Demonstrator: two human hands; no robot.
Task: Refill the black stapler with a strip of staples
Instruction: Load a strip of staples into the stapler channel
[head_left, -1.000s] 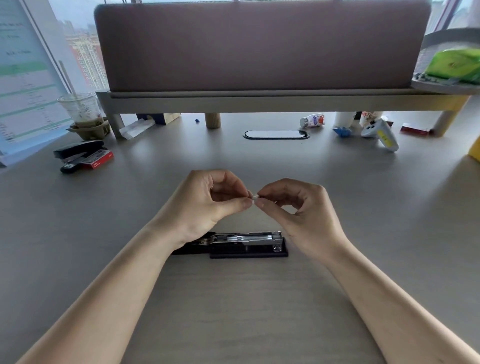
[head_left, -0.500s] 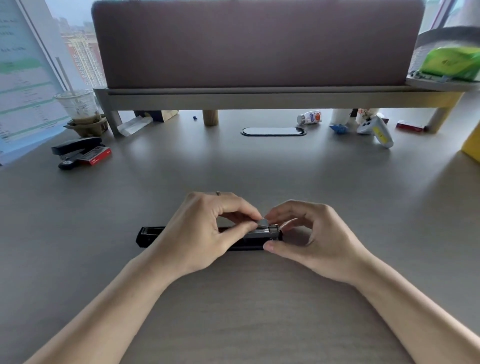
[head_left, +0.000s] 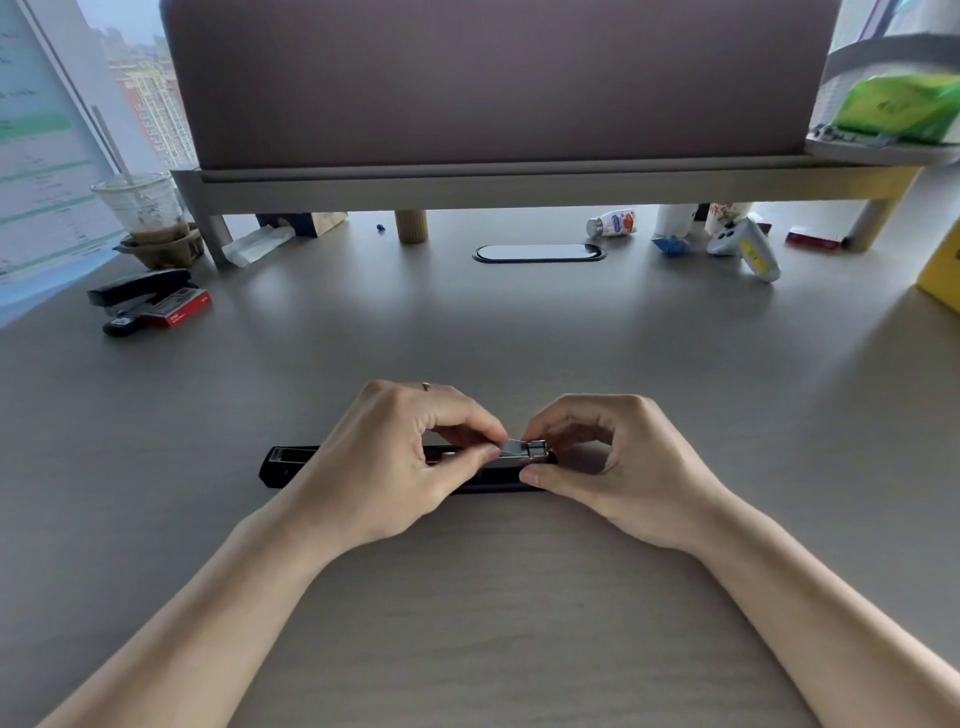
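Note:
The black stapler (head_left: 284, 464) lies opened flat on the grey desk, long axis left to right, its middle hidden under my hands. My left hand (head_left: 400, 462) pinches a short silver strip of staples (head_left: 511, 448) between thumb and forefinger, right over the metal staple channel at the stapler's right end. My right hand (head_left: 613, 462) touches the strip's right end with its fingertips, and its thumb presses the stapler's near edge. A ring sits on a finger of my left hand.
A second black stapler (head_left: 136, 293) and a red staple box (head_left: 179, 310) lie at the far left. Behind stand a plastic cup (head_left: 139, 205), a monitor riser (head_left: 519, 179), a cable grommet (head_left: 539, 253), a small bottle (head_left: 613, 223) and a white device (head_left: 748, 249). A yellow box (head_left: 943, 270) sits at right.
Both hands have come down from above the stapler, bringing the staple strip onto the channel at its right end. In the last half second they have hardly moved.

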